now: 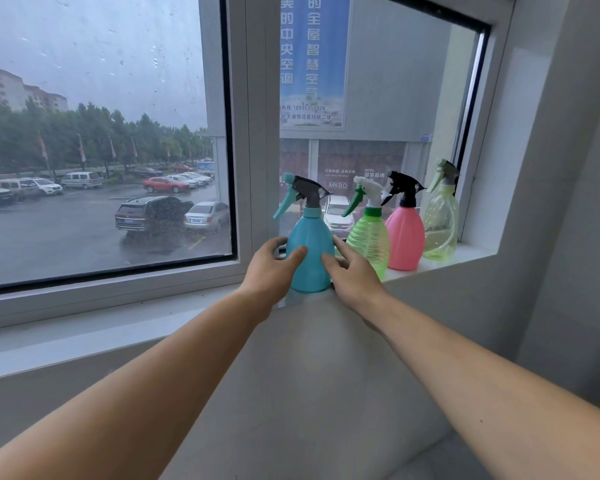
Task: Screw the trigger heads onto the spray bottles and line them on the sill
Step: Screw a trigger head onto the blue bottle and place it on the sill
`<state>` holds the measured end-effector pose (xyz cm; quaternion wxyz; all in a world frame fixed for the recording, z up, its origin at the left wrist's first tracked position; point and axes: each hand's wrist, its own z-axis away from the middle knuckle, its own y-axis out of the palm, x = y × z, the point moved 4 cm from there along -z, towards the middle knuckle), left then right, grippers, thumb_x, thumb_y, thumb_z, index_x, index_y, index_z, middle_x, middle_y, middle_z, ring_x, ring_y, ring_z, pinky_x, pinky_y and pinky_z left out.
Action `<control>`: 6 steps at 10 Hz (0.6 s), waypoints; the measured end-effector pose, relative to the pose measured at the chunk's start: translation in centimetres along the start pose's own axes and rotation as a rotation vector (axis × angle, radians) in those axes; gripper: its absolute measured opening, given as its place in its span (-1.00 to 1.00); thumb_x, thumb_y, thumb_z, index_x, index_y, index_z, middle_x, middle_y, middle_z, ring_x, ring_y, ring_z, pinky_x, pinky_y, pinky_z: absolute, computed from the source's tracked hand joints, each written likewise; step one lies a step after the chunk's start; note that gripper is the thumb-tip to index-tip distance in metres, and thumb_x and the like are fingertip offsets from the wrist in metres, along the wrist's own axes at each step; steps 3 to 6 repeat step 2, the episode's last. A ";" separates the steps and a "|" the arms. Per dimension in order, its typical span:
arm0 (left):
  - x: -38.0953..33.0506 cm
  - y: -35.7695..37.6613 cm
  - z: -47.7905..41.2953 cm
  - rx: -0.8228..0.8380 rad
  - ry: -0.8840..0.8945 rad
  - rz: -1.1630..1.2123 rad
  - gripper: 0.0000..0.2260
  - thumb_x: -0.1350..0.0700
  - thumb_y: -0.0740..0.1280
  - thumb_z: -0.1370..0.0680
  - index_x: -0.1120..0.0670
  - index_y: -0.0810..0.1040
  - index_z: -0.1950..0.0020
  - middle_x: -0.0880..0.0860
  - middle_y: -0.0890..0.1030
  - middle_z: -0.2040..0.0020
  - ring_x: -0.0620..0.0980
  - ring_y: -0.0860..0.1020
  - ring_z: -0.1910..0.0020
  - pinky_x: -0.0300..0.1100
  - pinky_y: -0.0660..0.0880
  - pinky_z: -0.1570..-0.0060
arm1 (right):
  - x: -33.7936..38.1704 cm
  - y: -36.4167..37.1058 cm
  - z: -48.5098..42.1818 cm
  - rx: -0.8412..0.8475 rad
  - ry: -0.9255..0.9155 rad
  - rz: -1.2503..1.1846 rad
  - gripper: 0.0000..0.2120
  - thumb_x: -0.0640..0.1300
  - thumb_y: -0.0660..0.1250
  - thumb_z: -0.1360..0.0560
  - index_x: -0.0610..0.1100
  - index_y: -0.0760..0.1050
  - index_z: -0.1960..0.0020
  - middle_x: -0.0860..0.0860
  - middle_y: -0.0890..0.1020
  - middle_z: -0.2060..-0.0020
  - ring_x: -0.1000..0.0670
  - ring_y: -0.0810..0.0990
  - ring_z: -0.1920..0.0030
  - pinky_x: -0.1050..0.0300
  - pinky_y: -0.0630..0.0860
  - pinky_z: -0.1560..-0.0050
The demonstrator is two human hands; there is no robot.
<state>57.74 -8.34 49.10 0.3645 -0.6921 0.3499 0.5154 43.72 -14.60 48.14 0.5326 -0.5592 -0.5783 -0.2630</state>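
Partly the left hand (271,268) and right hand (354,276) cover the blue bottle (310,233).

An upper-floor room by a window (246,133) (rain-spotted) overlooking a car park (66,233) and a shopfront banner (312,64).
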 end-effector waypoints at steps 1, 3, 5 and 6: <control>0.6 0.0 -0.2 -0.002 -0.002 -0.032 -0.45 -0.06 0.40 -0.60 0.05 0.38 -0.56 0.17 0.57 -0.40 0.12 0.60 -0.31 0.04 0.54 -0.35 | -0.2 -0.1 0.1 0.004 0.005 -0.015 -0.43 0.02 0.25 -0.59 0.12 0.17 -0.56 -0.06 0.57 -0.32 -0.01 0.59 -0.24 0.00 0.51 -0.30; 0.6 -0.2 0.1 -0.053 0.013 -0.089 -0.40 -0.08 0.39 -0.60 0.08 0.33 -0.59 0.14 0.51 -0.47 0.11 0.54 -0.38 -0.03 0.48 -0.36 | 0.2 -0.4 0.8 -0.013 -0.017 -0.014 -0.44 0.02 0.24 -0.60 0.11 0.18 -0.56 -0.05 0.53 -0.36 0.03 0.55 -0.28 0.15 0.47 -0.19; 0.6 -0.2 0.1 -0.053 0.013 -0.089 -0.40 -0.08 0.39 -0.60 0.08 0.33 -0.59 0.14 0.51 -0.47 0.11 0.54 -0.38 -0.03 0.48 -0.36 | 0.2 -0.4 0.8 -0.013 -0.017 -0.014 -0.44 0.02 0.24 -0.60 0.11 0.18 -0.56 -0.05 0.53 -0.36 0.03 0.55 -0.28 0.15 0.47 -0.19; 0.6 -0.2 0.1 -0.053 0.013 -0.089 -0.40 -0.08 0.39 -0.60 0.08 0.33 -0.59 0.14 0.51 -0.47 0.11 0.54 -0.38 -0.03 0.48 -0.36 | 0.2 -0.4 0.8 -0.013 -0.017 -0.014 -0.44 0.02 0.24 -0.60 0.11 0.18 -0.56 -0.05 0.53 -0.36 0.03 0.55 -0.28 0.15 0.47 -0.19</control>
